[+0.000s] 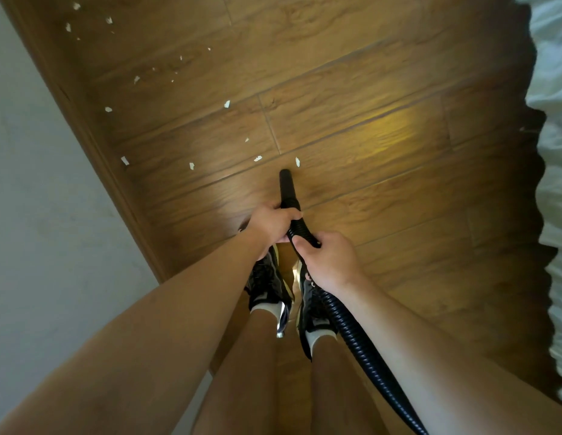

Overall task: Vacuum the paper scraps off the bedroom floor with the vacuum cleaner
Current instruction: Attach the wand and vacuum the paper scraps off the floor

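Observation:
A black vacuum nozzle (287,186) points down at the wooden floor (367,136) in front of my feet. My left hand (273,222) grips the hose where it joins the nozzle. My right hand (328,260) grips the ribbed black hose (358,343) just behind, and the hose trails back to the lower right. Several white paper scraps lie ahead: one (297,161) just beyond the nozzle tip, another (257,158) to its left, and more (192,166) scattered toward the far left (108,109).
A wooden baseboard (94,146) and a pale wall (38,183) run along the left. White bedding (552,89) hangs along the right edge. My black shoes (267,284) stand under my hands.

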